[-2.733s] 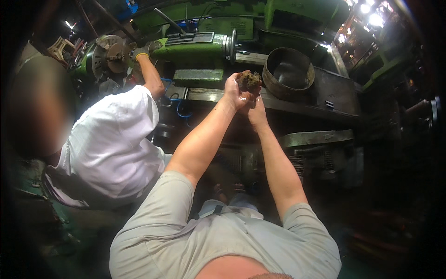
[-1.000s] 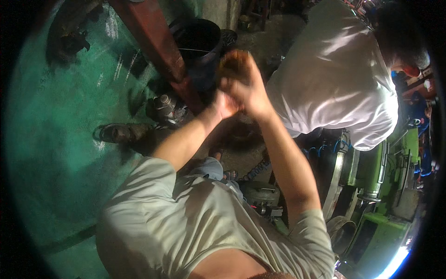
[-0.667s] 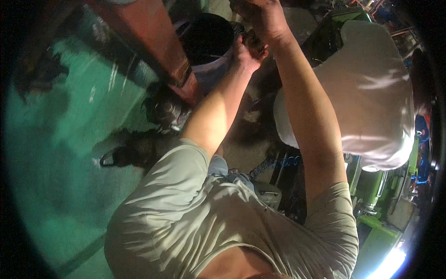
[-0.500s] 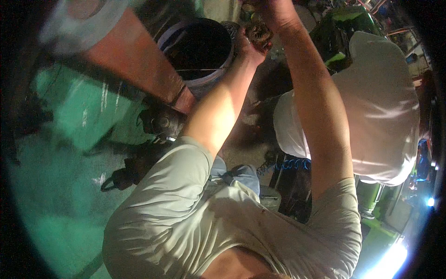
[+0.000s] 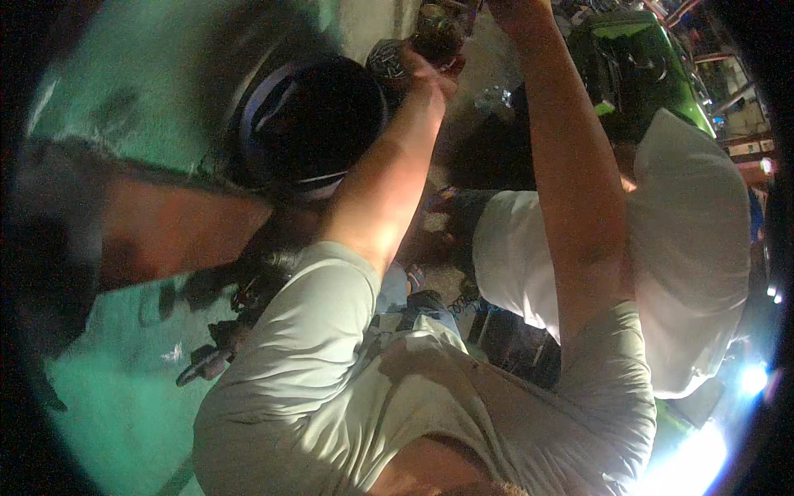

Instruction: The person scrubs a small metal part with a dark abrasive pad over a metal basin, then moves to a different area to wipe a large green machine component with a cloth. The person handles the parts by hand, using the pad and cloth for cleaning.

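Observation:
My left hand (image 5: pixel 432 76) is closed round the underside of a dark, rounded, greasy-looking metal part (image 5: pixel 438 35) near the upper edge. Its exact kind cannot be made out. Just left of that hand is a coiled or ridged dark round thing (image 5: pixel 387 59). My right hand (image 5: pixel 519 15) is raised to the right of the metal part, cut off by the upper edge, so its fingers are hidden. Below and left of my left hand stands a large dark round tub (image 5: pixel 327 124), partly behind my forearm.
A person in a white shirt (image 5: pixel 691 248) bends close on my right, behind my right forearm. Beyond them is a green machine housing (image 5: pixel 649 62). A blurred orange-red panel-like thing (image 5: pixel 178 223) lies across the left. Dark machine parts (image 5: pixel 211 360) sit on the green floor (image 5: pixel 124 397).
Both hands have shifted, the left one slightly left with the metal part. The orange-red thing has swung down and left, uncovering the tub's left side. The white-shirted person appears lower.

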A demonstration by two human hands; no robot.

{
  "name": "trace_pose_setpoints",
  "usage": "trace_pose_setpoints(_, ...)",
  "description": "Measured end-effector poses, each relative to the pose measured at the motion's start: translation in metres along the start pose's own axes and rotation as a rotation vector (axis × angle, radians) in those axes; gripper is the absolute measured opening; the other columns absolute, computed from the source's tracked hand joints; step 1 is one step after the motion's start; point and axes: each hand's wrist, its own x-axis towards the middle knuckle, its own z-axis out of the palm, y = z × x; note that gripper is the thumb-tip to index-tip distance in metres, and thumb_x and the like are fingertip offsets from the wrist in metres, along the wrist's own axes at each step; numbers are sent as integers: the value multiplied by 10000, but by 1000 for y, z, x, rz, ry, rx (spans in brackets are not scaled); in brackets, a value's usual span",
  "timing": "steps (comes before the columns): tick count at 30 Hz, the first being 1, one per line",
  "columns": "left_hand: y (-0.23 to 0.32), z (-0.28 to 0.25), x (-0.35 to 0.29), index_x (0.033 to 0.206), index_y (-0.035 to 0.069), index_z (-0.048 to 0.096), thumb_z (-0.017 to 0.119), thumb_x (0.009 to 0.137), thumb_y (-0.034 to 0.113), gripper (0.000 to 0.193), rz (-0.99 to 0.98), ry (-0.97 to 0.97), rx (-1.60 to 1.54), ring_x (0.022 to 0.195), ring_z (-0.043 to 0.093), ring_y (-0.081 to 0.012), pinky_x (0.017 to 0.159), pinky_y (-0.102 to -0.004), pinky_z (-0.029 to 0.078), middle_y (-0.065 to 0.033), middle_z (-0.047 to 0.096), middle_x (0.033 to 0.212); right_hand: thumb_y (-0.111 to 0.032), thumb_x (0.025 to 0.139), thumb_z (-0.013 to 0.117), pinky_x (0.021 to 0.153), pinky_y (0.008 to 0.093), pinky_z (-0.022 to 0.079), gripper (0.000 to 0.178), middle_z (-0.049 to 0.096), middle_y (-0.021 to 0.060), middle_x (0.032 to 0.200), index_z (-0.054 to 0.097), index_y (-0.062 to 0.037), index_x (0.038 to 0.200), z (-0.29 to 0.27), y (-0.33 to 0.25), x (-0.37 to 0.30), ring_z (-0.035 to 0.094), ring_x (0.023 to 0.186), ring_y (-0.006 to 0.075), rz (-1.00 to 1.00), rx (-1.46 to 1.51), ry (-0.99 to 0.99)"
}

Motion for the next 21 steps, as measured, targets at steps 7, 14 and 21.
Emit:
trace_pose_setpoints(7,-12,-10,52,1119,146,651,398,962,507,468,-71,3,-77,869,670,-304,673,-470,504,-96,704,1045,-162,901,566,670,337,478,219,581,36,847,589,-29,1073,-102,9,20,589,753,184,82,-178,-135)
trace_pose_setpoints(14,-70,18,103,1193,135,597,375,952,563,539,-153,-82,-79,899,667,-290,666,-408,483,-86,678,1099,-148,949,540,780,394,534,259,652,104,990,569,-46,1186,-70,-13,1,649,870,239,138,-168,396)
trace_pose_setpoints(21,-111,69,139,1224,99,592,325,966,581,608,-198,-100,-134,891,663,-299,660,-429,509,-128,693,1077,-146,955,604,821,384,547,301,682,101,1034,574,-45,1237,-125,-35,35,680,945,242,285,-358,387)
